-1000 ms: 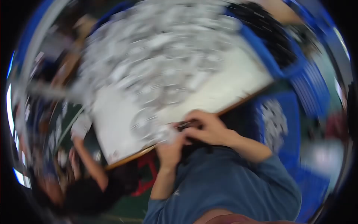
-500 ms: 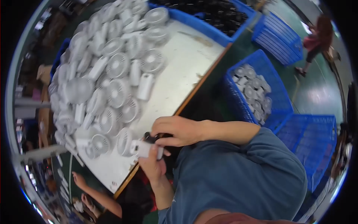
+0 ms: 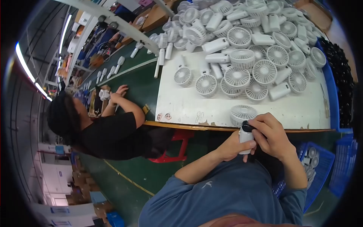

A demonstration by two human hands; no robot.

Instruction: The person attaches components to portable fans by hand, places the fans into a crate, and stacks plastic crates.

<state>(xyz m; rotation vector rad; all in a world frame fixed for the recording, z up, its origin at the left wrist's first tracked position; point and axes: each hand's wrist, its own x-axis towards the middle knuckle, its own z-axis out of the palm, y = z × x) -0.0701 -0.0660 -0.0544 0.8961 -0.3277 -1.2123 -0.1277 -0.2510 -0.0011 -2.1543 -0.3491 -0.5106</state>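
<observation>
My left hand [image 3: 230, 146] is closed round a white fan handle [image 3: 245, 146], with the thumb across its front. The handle stands roughly upright just in front of the table edge. A small black cap-like piece [image 3: 247, 126] sits at its upper end, and the fingertips of my right hand [image 3: 273, 137] are closed on that piece. Right beyond it, at the table edge, is a round white fan head [image 3: 243, 112]; I cannot tell whether it is joined to the handle. Farther back lies a big heap of white handheld fans [image 3: 250, 71].
The white table [image 3: 181, 108] has a worn wooden edge. Right of it stands a blue bin [image 3: 332, 94] of black parts [image 3: 336, 62]. Blue crates [image 3: 319, 178] stand on the floor, lower right. At left, a co-worker in black [image 3: 109, 132] sits beside a green belt [image 3: 141, 81] carrying fans.
My view has swung left, bringing the co-worker and belt fully into sight. Both hands still hold the handle and black piece, now more upright in view.
</observation>
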